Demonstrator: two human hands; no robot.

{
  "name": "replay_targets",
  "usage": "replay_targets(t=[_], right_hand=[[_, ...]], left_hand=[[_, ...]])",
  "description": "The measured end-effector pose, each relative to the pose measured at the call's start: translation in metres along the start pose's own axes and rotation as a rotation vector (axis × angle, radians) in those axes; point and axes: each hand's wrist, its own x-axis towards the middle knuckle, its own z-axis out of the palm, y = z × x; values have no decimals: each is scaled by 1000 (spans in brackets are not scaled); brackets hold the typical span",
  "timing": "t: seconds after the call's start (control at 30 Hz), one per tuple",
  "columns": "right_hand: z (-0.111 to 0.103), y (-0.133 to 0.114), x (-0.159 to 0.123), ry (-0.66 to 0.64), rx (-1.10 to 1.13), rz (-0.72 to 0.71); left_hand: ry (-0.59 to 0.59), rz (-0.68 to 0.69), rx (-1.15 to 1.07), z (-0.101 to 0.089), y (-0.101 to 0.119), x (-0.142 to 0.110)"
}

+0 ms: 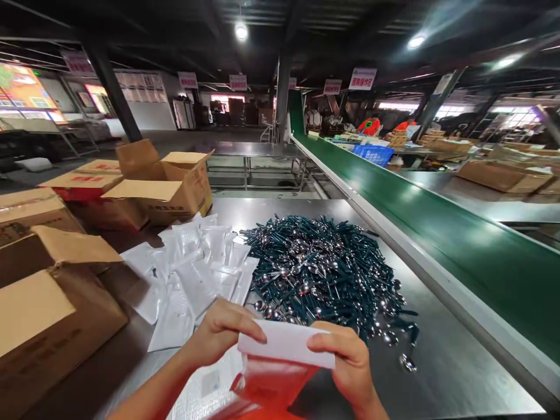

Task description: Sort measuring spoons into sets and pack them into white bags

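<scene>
Between my two hands is a plastic bag with a white upper band, held near the bottom of the view. My left hand pinches the band's left end, thumb and finger closed. At its right end my right hand grips it, thumb on the near face. Below the band the bag looks thin and reddish; its lower part is hard to make out. White bubble mailers lie heaped beyond my left hand. A large pile of spoons with dark green handles covers the table beyond my right hand.
Open cardboard boxes stand at the left, another box nearer. A green conveyor belt with a pale rail slopes along the metal table's right side. A blue crate and more cartons are beyond it.
</scene>
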Motion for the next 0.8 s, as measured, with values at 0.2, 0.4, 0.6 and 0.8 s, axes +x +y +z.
replay_targets(t=[0.2, 0.4, 0.6, 0.8], right_hand=[[3, -2, -9, 131, 2, 45], [28, 5, -12, 264, -215, -49], [47, 9, -8, 385, 20, -185], [54, 23, -18, 570, 2, 196]], left_hand=[[-4, 82, 74, 2, 11, -1], [306, 190, 234, 20, -5, 1], [524, 199, -40, 30, -25, -3], [402, -100, -417, 53, -43, -4]])
